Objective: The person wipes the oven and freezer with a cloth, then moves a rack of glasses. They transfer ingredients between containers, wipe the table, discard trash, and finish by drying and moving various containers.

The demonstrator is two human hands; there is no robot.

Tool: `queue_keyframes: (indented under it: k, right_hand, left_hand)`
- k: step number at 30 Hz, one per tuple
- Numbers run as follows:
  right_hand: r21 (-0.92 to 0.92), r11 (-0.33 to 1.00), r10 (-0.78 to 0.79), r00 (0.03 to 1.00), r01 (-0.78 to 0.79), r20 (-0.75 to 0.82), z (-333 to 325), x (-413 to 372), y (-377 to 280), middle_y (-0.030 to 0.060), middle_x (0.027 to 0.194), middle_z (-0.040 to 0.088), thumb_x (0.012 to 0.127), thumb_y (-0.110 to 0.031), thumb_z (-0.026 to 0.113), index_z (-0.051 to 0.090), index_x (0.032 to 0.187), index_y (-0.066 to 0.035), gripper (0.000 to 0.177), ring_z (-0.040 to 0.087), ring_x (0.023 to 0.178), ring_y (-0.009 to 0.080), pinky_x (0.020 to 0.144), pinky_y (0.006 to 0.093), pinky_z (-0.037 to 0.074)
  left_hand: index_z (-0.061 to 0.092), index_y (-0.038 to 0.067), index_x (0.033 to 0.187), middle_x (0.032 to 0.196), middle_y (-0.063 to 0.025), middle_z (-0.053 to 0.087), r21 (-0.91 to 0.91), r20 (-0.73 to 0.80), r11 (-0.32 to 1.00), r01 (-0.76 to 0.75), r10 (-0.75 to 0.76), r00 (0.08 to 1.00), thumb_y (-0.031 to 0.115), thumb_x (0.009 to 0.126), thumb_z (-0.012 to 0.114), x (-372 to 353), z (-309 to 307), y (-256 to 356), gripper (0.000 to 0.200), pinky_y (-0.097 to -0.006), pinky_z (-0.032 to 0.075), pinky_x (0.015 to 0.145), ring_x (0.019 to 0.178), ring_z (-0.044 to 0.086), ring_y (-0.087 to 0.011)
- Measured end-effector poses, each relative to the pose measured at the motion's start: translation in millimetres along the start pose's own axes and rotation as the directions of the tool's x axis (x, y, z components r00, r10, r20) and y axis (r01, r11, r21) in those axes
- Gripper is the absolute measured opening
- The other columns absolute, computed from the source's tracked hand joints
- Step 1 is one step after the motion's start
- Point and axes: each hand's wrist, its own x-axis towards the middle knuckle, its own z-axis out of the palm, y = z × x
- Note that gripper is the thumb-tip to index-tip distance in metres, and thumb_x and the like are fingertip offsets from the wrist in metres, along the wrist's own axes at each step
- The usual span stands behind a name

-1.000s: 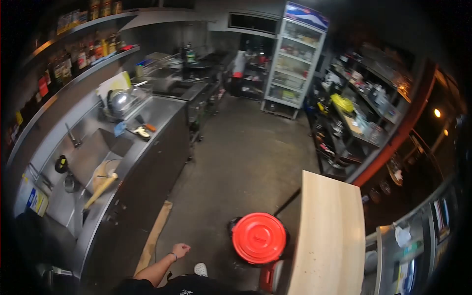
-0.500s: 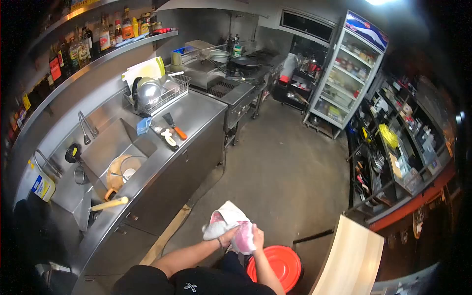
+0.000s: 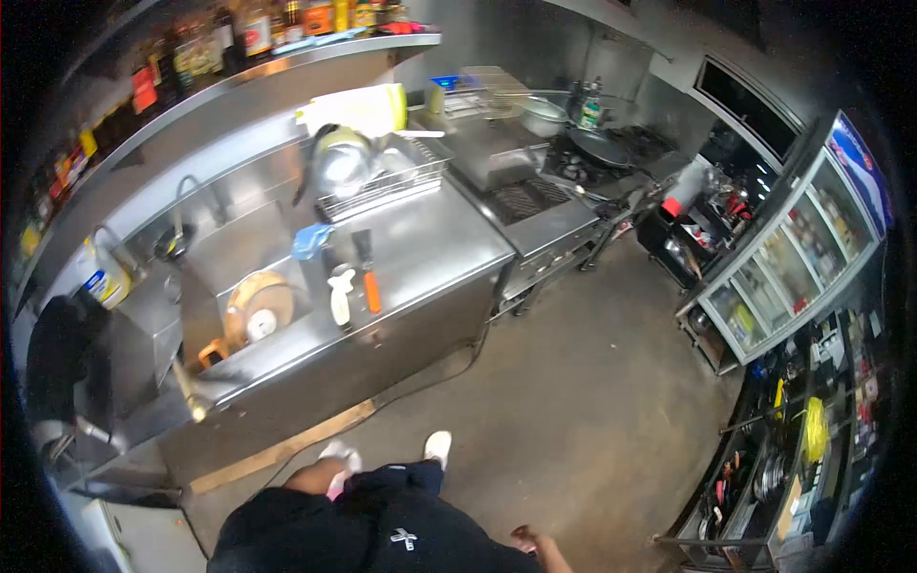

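A white cloth with pink patches (image 3: 342,453) is bunched low in front of my body, at the end of my left forearm. My left hand (image 3: 325,471) grips it, its fingers largely covered by the cloth and blurred. Apart from the cloth, my right hand (image 3: 523,539) hangs at the lower middle beside my dark shirt. Its fingers are loosely bent and seem to hold nothing. A white shoe (image 3: 437,447) shows on the floor between the hands.
Along the left runs a steel counter (image 3: 439,244) with a spatula (image 3: 369,277), a blue cloth (image 3: 310,242) and a dish rack (image 3: 387,189). A round wooden board (image 3: 260,306) lies in the sink. Ahead are a stove with a pan (image 3: 600,148) and a glass-door fridge (image 3: 798,248).
My hands have come apart: the cloth moved left with my left hand, while my right hand let go and moved right. The view turned left; the red bucket left the picture.
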Motion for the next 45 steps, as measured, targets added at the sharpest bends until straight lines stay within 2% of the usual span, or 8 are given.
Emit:
queue_keyframes:
  k: [6,19,26,34,36,40,42,45]
  right_hand:
    - [-0.24,0.968,-0.09,0.801,-0.068,-0.591,-284.6,28.8,-73.2,0.0175,0.091,0.061,0.083,-0.028,0.043,0.063,0.092,-0.01,0.029,0.058,0.082,0.0362,0.069,0.0435,0.048]
    - [-0.633,0.739,-0.664,0.083,0.231,-0.744,-760.4,110.1,-355.5,0.0167,0.12,0.045,0.069,-0.011,0.06,0.039,0.122,-0.01,0.057,0.046,0.104,0.0367,0.088,0.0416,0.04]
    - [-0.533,0.841,-0.53,0.342,0.095,-0.776,-914.1,167.9,-447.9,0.0058,0.144,0.019,0.074,-0.024,0.061,0.016,0.139,-0.025,0.078,0.018,0.131,0.0315,0.1,0.0557,0.022]
    - [-0.646,0.764,-0.571,0.469,0.003,-0.674,-932.8,165.9,-461.0,0.0107,0.127,0.041,0.077,-0.023,0.056,0.044,0.12,-0.009,0.047,0.04,0.118,0.0272,0.093,0.0551,0.03]
    - [-0.806,0.581,-0.804,0.229,0.113,-0.548,-928.5,188.3,-427.8,0.0147,0.114,0.05,0.079,-0.02,0.055,0.047,0.112,-0.003,0.038,0.048,0.107,0.0305,0.085,0.0491,0.039]
    - [-0.834,0.324,-0.928,-0.019,0.447,-0.371,-856.2,145.9,-394.8,0.023,0.101,0.053,0.082,-0.013,0.054,0.049,0.107,0.0,0.029,0.055,0.088,0.0371,0.078,0.0412,0.044]
    - [-0.439,0.505,-0.84,0.305,0.743,-0.449,-801.2,126.5,-398.6,0.0222,0.103,0.055,0.082,-0.011,0.056,0.049,0.11,0.002,0.031,0.056,0.092,0.0331,0.081,0.0383,0.044]
    - [-0.536,0.222,-0.963,0.097,0.815,-0.251,-701.8,62.0,-477.0,0.0203,0.106,0.054,0.082,-0.008,0.055,0.044,0.116,0.0,0.037,0.055,0.096,0.0307,0.082,0.0383,0.043]
  left_hand:
    - [0.06,0.009,0.104,0.097,-0.0144,0.063,-0.294,0.203,0.953,0.073,-0.012,0.979,0.04,0.062,0.068,20.8,-25.0,37.6,0.052,-0.0368,0.045,0.079,0.089,0.06,-0.0269]
    - [0.06,0.006,0.104,0.101,-0.0172,0.061,-0.484,-0.184,0.87,-0.095,0.005,0.983,0.053,0.059,0.067,137.4,-181.1,247.8,0.065,-0.0369,0.045,0.08,0.093,0.058,-0.029]
    - [0.058,0.015,0.11,0.108,-0.0126,0.059,-0.749,-0.062,0.635,0.189,-0.351,0.934,0.056,0.067,0.063,80.9,-137.5,325.8,0.06,-0.0372,0.041,0.087,0.1,0.055,-0.0262]
    - [0.05,0.024,0.119,0.123,-0.0072,0.05,-0.992,0.044,0.076,0.1,-0.536,0.843,0.063,0.072,0.051,27.9,-85.0,389.5,0.061,-0.0369,0.042,0.088,0.108,0.051,-0.0275]
    - [0.05,0.021,0.119,0.117,-0.0083,0.054,-0.745,0.041,0.572,0.342,-0.473,0.88,0.063,0.074,0.049,3.4,-132.6,421.7,0.062,-0.0361,0.043,0.088,0.104,0.053,-0.0277]
    - [0.057,0.017,0.112,0.099,-0.0131,0.062,-0.783,0.325,0.236,0.576,-0.634,0.702,0.07,0.062,0.054,12.5,-117.2,434.1,0.073,-0.0358,0.044,0.082,0.097,0.058,-0.0284]
    - [0.06,0.017,0.107,0.1,-0.0133,0.062,-0.859,0.283,0.11,0.499,-0.71,0.645,0.072,0.058,0.056,6.6,-110.0,447.1,0.074,-0.0369,0.044,0.08,0.097,0.057,-0.0297]
    - [0.061,0.007,0.102,0.099,-0.0171,0.061,-0.768,0.151,0.407,0.495,-0.636,0.757,0.065,0.065,0.055,-18.8,-164.7,465.2,0.068,-0.0375,0.044,0.08,0.095,0.058,-0.0307]
